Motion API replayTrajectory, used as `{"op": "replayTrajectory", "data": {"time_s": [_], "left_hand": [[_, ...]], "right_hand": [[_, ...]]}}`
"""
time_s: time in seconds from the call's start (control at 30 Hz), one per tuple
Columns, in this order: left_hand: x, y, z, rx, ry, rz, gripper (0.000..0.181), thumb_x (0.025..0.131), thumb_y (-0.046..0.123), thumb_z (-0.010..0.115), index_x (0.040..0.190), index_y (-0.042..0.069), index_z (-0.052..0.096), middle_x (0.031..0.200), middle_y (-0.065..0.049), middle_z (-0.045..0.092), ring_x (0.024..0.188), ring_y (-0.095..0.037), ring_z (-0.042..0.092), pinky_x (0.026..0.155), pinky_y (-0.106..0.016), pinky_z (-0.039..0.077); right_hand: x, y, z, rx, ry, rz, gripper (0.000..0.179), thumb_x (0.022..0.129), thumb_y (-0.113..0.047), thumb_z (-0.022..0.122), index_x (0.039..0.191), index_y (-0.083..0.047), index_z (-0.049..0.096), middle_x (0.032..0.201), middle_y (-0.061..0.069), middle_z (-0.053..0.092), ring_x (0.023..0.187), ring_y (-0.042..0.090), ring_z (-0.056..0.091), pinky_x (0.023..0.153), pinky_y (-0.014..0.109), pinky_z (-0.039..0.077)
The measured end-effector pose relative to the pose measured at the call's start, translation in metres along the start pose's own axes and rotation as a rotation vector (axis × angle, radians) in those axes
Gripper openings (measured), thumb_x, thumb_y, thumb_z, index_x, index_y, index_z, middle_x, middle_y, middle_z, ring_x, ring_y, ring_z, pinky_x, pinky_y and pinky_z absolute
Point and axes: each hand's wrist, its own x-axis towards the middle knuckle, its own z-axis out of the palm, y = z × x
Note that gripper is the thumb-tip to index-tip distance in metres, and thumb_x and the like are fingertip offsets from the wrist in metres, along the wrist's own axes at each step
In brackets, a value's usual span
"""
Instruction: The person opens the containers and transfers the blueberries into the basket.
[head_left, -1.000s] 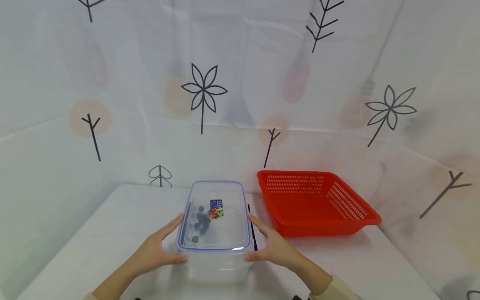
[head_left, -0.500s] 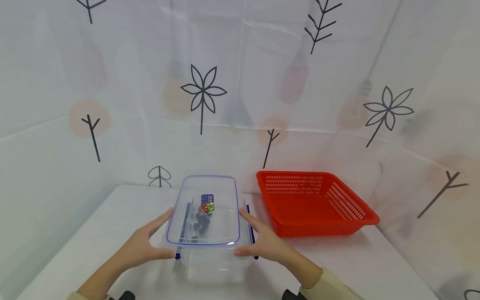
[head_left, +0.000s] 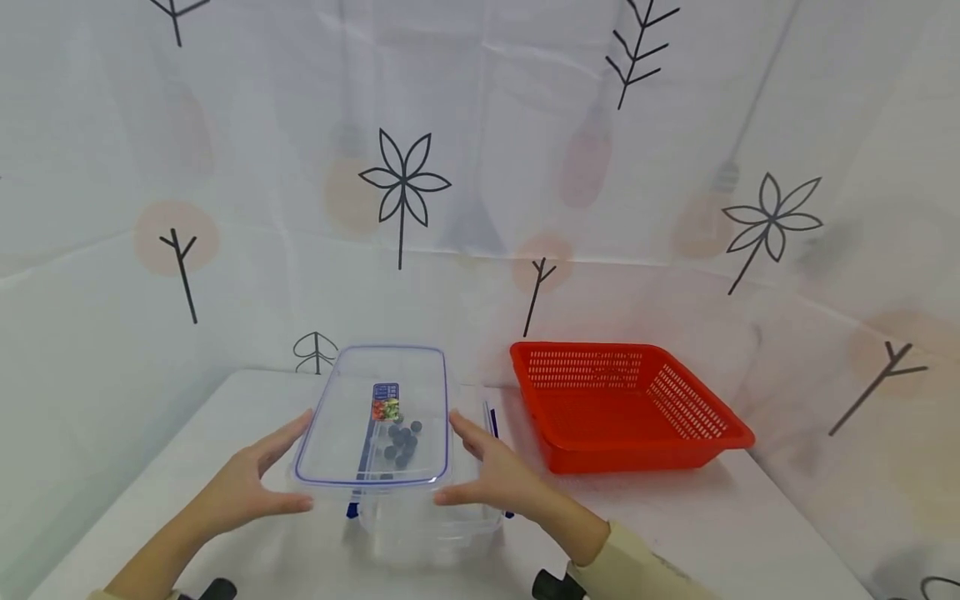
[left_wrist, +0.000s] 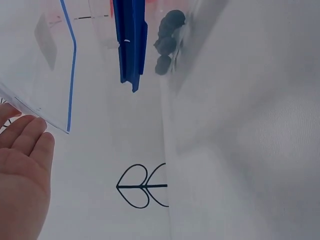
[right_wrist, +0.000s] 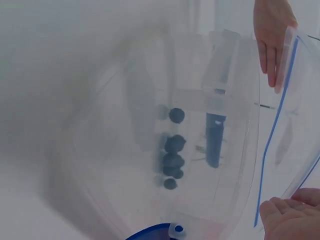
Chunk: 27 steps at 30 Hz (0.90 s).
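Backdrop: white sheet [head_left: 480, 108] with leaf and flower line drawings and faint peach spots, across the whole rear. We've got a white table [head_left: 645, 533] in front of it. On the table's right side sits a red basket [head_left: 630, 460], slotted walls, upright, just right of the container and apart from it.

Clear container [head_left: 431, 540] stands upright mid-table, lidless. We see its clear lid [head_left: 337, 429], blue rim line, held up in both hands, apart from the container and offset left: right part over the container, left part out past its left side.

Left hand [head_left: 243, 483]: thumb and fingers spread wide, fingers nearly straight, supporting the lid's left edge. Right hand [head_left: 498, 479]: same wide spread, no tight curl we can see, on the lid's right edge. Beige sleeve [head_left: 637, 567] on the right forearm.

Blue latches [left_wrist: 131, 47] at the container's two sides. Colour-printed label [head_left: 386, 402] on the lid. Smallest: dark round berries [right_wrist: 174, 145], loosely clustered inside the container; from the head view we see them through the lid.
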Motion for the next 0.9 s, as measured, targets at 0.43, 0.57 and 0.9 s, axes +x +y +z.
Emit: {"op": "replayTrajectory", "data": {"time_s": [0.43,0.57,0.9], "left_hand": [[-0.015,-0.019,-0.033,-0.106,0.002,0.138,0.092,0.067,0.001,0.081,0.145,0.005,0.031,0.145,0.012,0.033,0.122,0.013,0.031,0.092,-0.004,0.027],[-0.022,-0.026,-0.042,-0.134,-0.024,0.141,0.091,0.069,-0.005,0.077,0.145,0.005,0.029,0.141,0.025,0.03,0.123,0.013,0.031,0.091,-0.004,0.028],[-0.035,-0.043,-0.063,-0.159,-0.061,0.17,0.09,0.071,-0.017,0.068,0.146,0.001,0.022,0.146,0.022,0.026,0.125,0.013,0.027,0.09,-0.005,0.031]], "right_hand": [[0.018,-0.02,0.026,0.129,-0.057,-0.041,0.1,0.069,-0.019,0.083,0.148,-0.007,0.022,0.151,0.003,0.023,0.133,0.024,0.031,0.101,0.032,0.033],[0.023,-0.025,0.036,0.149,-0.057,-0.043,0.101,0.068,-0.017,0.084,0.147,-0.006,0.022,0.151,0.002,0.022,0.134,0.018,0.029,0.103,0.03,0.031],[0.033,-0.04,0.057,0.136,-0.037,-0.037,0.101,0.066,-0.017,0.085,0.147,-0.011,0.026,0.152,0.003,0.02,0.131,0.016,0.034,0.101,0.023,0.032]]}}
